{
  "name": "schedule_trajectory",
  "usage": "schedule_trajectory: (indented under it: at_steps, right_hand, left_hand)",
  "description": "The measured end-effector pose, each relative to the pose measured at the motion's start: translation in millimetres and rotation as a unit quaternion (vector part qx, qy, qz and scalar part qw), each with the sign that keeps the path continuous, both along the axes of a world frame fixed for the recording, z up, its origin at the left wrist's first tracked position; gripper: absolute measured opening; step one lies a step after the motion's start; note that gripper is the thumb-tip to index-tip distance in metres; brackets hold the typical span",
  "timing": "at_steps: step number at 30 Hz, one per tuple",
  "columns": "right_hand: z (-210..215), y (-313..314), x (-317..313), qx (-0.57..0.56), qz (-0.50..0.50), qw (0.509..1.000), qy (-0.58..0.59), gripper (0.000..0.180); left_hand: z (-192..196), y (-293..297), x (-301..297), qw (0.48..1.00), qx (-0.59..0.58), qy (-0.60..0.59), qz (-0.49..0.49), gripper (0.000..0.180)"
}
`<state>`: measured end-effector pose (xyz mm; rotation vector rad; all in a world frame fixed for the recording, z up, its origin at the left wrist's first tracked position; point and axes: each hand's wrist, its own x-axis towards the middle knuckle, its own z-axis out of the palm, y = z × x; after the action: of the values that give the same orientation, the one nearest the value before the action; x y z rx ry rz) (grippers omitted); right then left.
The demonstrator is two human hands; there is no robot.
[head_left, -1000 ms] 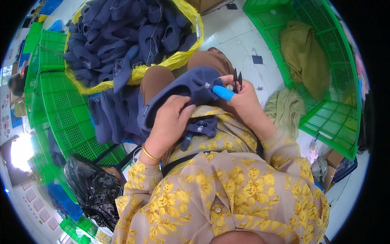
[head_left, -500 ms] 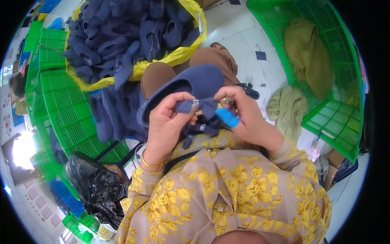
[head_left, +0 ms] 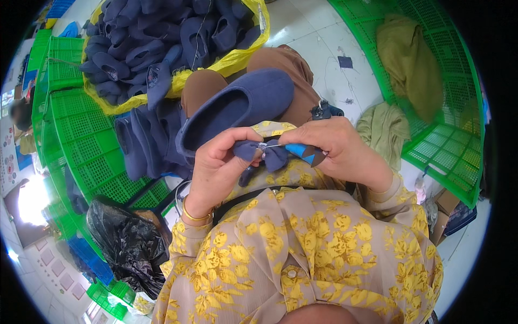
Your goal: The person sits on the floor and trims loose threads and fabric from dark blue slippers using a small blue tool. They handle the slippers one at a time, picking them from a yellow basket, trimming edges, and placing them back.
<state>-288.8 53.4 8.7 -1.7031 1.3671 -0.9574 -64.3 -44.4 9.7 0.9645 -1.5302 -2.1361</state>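
Left hand [head_left: 218, 164] closed in a pinch on a small navy fabric bow [head_left: 264, 154], thumb and fingers gathered at its left lobe, wrist bent inward with a gold bangle [head_left: 194, 216] showing below. Right hand [head_left: 340, 148] closed around a small blue-handled cutting tool [head_left: 305, 153], its thin metal tip [head_left: 268, 145] aimed leftward and meeting the bow's centre knot. Bow sits between the two hands, touching both, long axis running left to right, level with the tool's handle; tool's axis lies nearly in line with it. Left hand nearer to the bow's bulk, right hand reaching it only through the tip. Just beyond the left hand, resting across the lap, a navy slipper [head_left: 237, 105], toe pointing up and right, opening facing the hands. Farther ahead, a yellow sack [head_left: 237, 56] of similar slippers; green plastic crates [head_left: 81, 140] off to the left.
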Motion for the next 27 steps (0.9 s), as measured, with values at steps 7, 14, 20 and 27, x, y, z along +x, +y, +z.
schedule_trajectory:
  at_steps: [7, 14, 20, 27]
  right_hand:
    - [9, 2, -2, 0.028, 0.014, 1.000, 0.003, 0.056]
    - [15, 2, -2, 0.027, 0.026, 0.999, -0.017, 0.054]
    - [17, 5, -1, -0.016, 0.056, 0.998, -0.002, 0.052]
    - [20, 4, -3, -0.010, 0.068, 0.998, 0.003, 0.050]
  left_hand:
    - [-1, 1, 2, 1.000, -0.013, -0.004, -0.007, 0.021]
    - [-7, -3, 7, 0.994, -0.086, 0.002, -0.066, 0.018]
    - [-4, -5, 8, 0.988, -0.121, 0.037, -0.089, 0.016]
    - [-5, -4, 9, 0.991, -0.102, 0.041, -0.079, 0.008]
